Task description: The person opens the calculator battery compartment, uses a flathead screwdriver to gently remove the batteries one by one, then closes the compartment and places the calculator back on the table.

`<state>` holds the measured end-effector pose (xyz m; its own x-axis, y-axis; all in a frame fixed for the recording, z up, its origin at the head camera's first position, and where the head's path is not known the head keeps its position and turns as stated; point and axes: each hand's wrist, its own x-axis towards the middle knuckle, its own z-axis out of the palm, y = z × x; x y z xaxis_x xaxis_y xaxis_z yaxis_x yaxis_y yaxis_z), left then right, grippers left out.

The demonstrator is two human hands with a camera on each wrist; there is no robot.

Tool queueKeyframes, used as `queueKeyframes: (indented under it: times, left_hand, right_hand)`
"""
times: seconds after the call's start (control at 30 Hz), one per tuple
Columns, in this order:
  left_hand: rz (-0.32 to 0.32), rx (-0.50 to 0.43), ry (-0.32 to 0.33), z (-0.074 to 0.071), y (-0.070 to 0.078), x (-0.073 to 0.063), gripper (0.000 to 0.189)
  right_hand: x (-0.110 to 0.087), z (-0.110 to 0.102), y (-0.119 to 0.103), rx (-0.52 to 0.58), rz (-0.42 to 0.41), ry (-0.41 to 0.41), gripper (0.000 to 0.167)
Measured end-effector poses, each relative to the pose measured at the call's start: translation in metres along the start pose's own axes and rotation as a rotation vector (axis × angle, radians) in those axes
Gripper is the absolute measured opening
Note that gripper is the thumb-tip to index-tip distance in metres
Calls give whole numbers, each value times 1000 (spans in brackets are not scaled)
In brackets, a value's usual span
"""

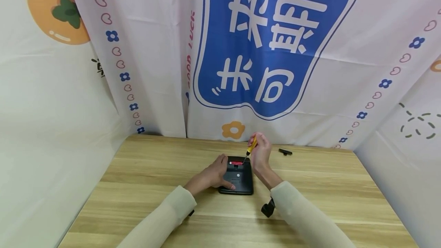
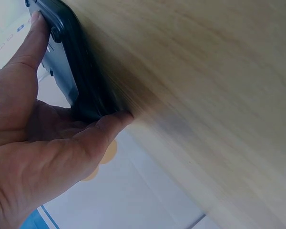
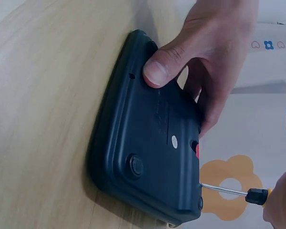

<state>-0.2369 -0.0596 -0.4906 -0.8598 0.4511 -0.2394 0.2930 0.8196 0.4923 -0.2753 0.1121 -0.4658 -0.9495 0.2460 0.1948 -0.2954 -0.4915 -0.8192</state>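
A black calculator [image 1: 242, 183] lies back side up on the table, its battery slot uncovered. Inside the slot sits a red battery [image 1: 236, 162]. My left hand [image 1: 217, 171] grips the calculator by its left side, the thumb on the back and the fingers along the far edge. With curled fingers my right hand [image 1: 260, 152] holds a screwdriver [image 3: 226, 189] by its yellow handle, tilted. Its tip reaches the right end of the battery slot; the right wrist view hides the exact contact.
A small black cover [image 1: 285, 151] lies on the wooden table [image 1: 148, 175], right of the right hand near the back edge. Behind the table hangs a printed curtain [image 1: 165, 98]. A black strap piece [image 1: 268, 208] hangs at the right wrist.
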Motion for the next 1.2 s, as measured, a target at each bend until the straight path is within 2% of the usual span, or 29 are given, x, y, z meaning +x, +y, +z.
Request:
queueKeyframes:
  times: [0.27,0.53,1.2]
  left_hand:
    - [7,6,12,1,0,0,120]
    - [24,22,16,0,-1,0,118]
    - [15,1,9,0,0,0,119]
  right_hand:
    - [-7,2,5,-121,-46,-84,32]
    - [-5,2,4,-142,-21,-123,31]
    - [3,-8,-2,44,102,-44,32]
